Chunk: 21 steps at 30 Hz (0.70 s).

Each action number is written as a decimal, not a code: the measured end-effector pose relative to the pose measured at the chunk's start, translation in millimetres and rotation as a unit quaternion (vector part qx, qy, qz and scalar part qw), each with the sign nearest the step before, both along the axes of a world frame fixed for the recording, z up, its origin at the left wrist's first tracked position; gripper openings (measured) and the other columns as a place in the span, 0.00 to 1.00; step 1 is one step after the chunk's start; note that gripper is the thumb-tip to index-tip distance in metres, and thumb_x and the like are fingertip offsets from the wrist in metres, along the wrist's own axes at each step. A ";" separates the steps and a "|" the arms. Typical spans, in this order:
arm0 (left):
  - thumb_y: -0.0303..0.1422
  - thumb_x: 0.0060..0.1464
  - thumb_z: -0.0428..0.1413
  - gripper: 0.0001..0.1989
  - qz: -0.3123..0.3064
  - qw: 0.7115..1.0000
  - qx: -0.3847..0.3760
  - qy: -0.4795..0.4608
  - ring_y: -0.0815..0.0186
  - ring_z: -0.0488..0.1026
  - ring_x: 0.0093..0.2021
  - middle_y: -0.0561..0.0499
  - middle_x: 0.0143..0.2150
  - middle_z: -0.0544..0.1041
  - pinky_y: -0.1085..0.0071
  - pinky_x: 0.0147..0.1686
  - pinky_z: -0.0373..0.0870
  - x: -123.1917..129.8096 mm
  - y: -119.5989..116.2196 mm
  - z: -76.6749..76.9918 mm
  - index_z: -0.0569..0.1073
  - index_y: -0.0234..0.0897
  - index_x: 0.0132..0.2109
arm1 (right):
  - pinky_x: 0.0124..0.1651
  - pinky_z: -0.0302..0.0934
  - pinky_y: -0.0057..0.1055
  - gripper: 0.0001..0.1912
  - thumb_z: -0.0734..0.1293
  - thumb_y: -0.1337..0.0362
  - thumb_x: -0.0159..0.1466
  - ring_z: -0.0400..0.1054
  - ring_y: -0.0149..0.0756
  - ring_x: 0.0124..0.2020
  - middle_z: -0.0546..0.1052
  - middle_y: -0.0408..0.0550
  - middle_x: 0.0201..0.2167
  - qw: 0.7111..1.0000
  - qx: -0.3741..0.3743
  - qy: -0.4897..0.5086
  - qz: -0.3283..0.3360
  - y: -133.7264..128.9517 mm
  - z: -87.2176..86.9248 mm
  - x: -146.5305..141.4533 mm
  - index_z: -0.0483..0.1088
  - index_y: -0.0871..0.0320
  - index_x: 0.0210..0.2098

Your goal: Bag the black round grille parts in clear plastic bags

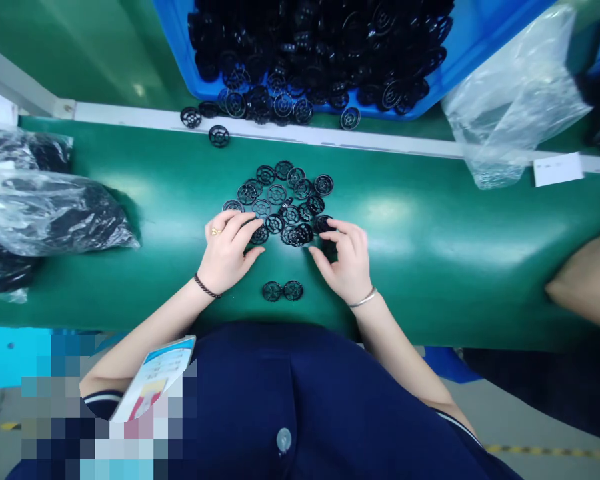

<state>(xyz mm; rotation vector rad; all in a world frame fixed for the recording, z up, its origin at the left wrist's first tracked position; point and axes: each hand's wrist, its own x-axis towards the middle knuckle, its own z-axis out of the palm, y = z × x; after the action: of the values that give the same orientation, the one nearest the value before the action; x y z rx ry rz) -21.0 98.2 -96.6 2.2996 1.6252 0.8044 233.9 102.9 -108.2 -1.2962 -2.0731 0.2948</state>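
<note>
Several black spoked plastic wheels (277,195) lie in a loose cluster on the green table (420,267). At the cluster's left edge is my left hand (233,250), its fingers apart and curved over a wheel (260,233). My right hand (346,257) is at the right edge, thumb and fingers apart, fingertips at another wheel (323,224). Whether either fingertip presses on a wheel, I cannot tell. Two more wheels (283,291) lie side by side nearer my body, between my wrists.
A blue bin (180,53) heaped with black wheels stands behind a white rail (300,133), with a few wheels along it. Plastic bags of black parts (55,207) lie left. A clear bag (520,93) and white card (559,169) are back right. Another person's arm (590,280) rests at right.
</note>
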 end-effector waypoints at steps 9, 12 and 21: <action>0.36 0.57 0.59 0.13 0.023 0.996 0.068 -0.046 0.51 0.69 0.54 0.45 0.48 0.78 0.51 0.52 0.63 0.2 8.4 0.6 0.73 0.43 0.49 | 0.50 0.67 0.50 0.04 0.61 0.66 0.67 0.73 0.44 0.46 0.79 0.49 0.41 0.996 0.061 0.057 -0.037 14.1 -9.4 2.4 0.68 0.51 0.39; 0.34 0.57 0.59 0.12 -0.055 0.995 0.055 -0.064 0.55 0.72 0.50 0.45 0.48 0.77 0.54 0.51 0.68 -1.3 -6.6 9.6 0.73 0.43 0.49 | 0.46 0.69 0.47 0.06 0.62 0.65 0.67 0.74 0.44 0.42 0.78 0.50 0.40 0.988 0.077 0.113 -0.073 -2.5 2.7 6.4 0.67 0.50 0.43; 0.34 0.60 0.56 0.10 -0.182 0.982 -0.043 -0.020 0.56 0.72 0.47 0.39 0.53 0.74 0.55 0.48 0.71 -3.1 -37.0 -4.9 0.75 0.37 0.47 | 0.41 0.68 0.42 0.05 0.66 0.65 0.65 0.70 0.42 0.41 0.75 0.52 0.40 0.998 -0.046 -0.020 0.047 -44.1 0.3 3.7 0.72 0.53 0.41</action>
<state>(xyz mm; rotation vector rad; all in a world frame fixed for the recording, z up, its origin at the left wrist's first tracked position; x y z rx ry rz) -24.1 61.2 -101.5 2.3971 1.1440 0.6733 237.6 58.8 -108.0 -1.2680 -2.1807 0.4137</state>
